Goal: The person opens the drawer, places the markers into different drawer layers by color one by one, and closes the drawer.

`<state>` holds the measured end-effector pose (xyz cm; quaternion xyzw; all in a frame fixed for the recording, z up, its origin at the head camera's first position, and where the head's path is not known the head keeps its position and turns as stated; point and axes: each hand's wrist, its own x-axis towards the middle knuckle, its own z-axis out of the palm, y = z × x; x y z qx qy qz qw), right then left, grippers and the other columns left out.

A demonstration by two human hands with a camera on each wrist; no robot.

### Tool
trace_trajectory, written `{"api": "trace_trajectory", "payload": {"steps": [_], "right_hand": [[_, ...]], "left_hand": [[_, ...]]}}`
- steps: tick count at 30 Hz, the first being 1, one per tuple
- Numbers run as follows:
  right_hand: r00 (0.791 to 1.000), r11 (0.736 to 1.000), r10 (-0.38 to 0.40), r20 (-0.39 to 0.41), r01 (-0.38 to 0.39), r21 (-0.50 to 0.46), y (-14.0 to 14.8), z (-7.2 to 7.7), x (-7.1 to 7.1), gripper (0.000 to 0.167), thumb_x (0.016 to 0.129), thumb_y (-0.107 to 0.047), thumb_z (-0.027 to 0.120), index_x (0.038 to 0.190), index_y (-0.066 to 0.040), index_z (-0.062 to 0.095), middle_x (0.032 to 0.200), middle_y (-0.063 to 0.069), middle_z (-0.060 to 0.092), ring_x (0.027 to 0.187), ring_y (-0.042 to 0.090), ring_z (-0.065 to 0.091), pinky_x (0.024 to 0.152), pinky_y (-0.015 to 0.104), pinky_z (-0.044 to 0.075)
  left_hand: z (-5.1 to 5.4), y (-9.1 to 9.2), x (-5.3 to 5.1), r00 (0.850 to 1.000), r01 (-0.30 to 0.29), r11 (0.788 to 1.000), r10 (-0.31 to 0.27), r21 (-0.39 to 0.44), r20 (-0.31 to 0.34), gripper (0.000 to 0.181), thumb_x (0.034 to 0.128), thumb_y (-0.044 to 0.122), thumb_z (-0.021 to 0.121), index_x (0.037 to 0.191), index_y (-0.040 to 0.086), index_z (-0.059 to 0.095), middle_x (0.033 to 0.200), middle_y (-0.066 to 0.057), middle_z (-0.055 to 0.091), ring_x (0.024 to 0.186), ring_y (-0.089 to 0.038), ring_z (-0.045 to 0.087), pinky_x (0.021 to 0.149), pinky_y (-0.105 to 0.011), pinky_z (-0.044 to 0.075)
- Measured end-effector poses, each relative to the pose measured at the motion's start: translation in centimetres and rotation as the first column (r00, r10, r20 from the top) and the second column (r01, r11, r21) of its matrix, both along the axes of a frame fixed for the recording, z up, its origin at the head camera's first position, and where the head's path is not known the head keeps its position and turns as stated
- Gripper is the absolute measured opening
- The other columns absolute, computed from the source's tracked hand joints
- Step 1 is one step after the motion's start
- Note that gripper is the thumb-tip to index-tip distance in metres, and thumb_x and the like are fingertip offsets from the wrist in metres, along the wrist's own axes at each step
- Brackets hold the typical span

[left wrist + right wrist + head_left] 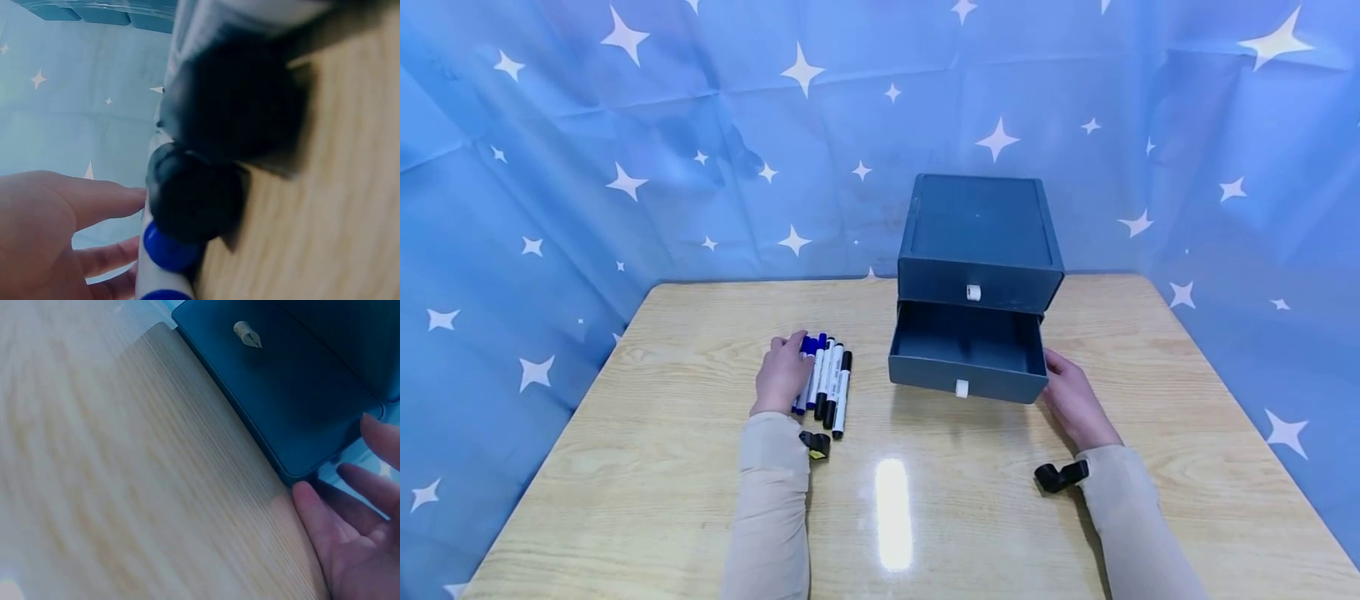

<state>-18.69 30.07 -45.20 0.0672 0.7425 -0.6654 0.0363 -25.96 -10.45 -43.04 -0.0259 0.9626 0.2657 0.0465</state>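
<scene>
In the head view, my left hand (781,375) lies over the left end of a row of whiteboard markers (833,385), near the blue-capped ones. The left wrist view shows that hand's thumb (112,199) and fingers reaching to a white barrel; some fingertips are hidden behind the markers. My right hand (1072,400) is beside the right side of the pulled-out lower drawer (966,375). In the right wrist view, a fingertip of it touches the drawer's bottom corner, its other fingers spread beside the drawer wall.
The dark blue drawer cabinet (981,221) stands at the back of the wooden table (655,467). Its upper drawer (936,282) is closed and has a white pull tab. A blue star-printed cloth (850,108) hangs behind the table.
</scene>
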Motion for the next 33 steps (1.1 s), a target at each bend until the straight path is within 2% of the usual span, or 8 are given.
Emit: {"api": "trace_trajectory", "payload": {"steps": [7,16,22,29,33], "right_hand": [[1.0,1.0,-0.007,-0.023,0.007,-0.007,-0.02,-0.41,0.11,0.062,0.088,-0.041,0.05,0.138,-0.008,0.033,0.139,0.01,0.033,0.125,0.019,0.03,0.097,0.034,0.032],[0.999,0.999,-0.027,-0.021,0.026,-0.045,-0.12,-0.33,0.1,0.062,0.087,-0.04,0.053,0.136,-0.007,0.035,0.136,0.01,0.037,0.12,0.015,0.035,0.084,0.017,0.04],[0.999,0.999,-0.016,-0.04,0.014,-0.045,-0.03,-0.27,0.25,0.061,0.088,-0.039,0.052,0.136,-0.005,0.035,0.134,0.012,0.038,0.118,0.015,0.036,0.084,0.018,0.04],[1.0,0.999,-0.015,-0.012,0.015,-0.029,0.0,-0.12,0.18,0.062,0.087,-0.043,0.051,0.137,-0.009,0.035,0.137,0.009,0.036,0.121,0.015,0.034,0.089,0.023,0.038],[1.0,0.999,-0.012,-0.024,0.011,-0.05,0.06,-0.16,0.17,0.062,0.088,-0.041,0.051,0.137,-0.007,0.034,0.136,0.01,0.036,0.121,0.015,0.034,0.088,0.02,0.038]], "left_hand": [[0.49,0.0,0.63,0.998,-0.013,1.0,0.014,-0.029,0.054,0.049,0.0898,0.026,0.047,0.137,0.017,0.035,0.123,-0.019,0.041,0.092,-0.03,0.052,0.069,-0.044,0.044],[0.65,0.01,0.75,0.99,0.023,0.999,-0.018,-0.034,0.143,0.057,0.0866,0.032,0.048,0.139,0.018,0.03,0.131,-0.019,0.037,0.105,-0.038,0.048,0.08,-0.051,0.04],[0.37,-0.1,0.49,0.991,0.02,0.999,-0.014,-0.047,0.135,0.052,0.0864,0.028,0.048,0.135,0.015,0.034,0.127,-0.016,0.046,0.106,-0.034,0.049,0.078,-0.049,0.041],[0.65,-0.21,0.52,0.993,0.001,1.0,0.001,-0.017,0.12,0.048,0.0907,0.029,0.044,0.136,0.013,0.035,0.128,-0.015,0.047,0.107,-0.034,0.05,0.079,-0.049,0.041],[0.77,-0.29,0.52,0.993,-0.01,1.0,0.01,0.001,0.114,0.046,0.0914,0.03,0.043,0.134,0.012,0.038,0.127,-0.015,0.048,0.107,-0.034,0.05,0.08,-0.049,0.041]]}}
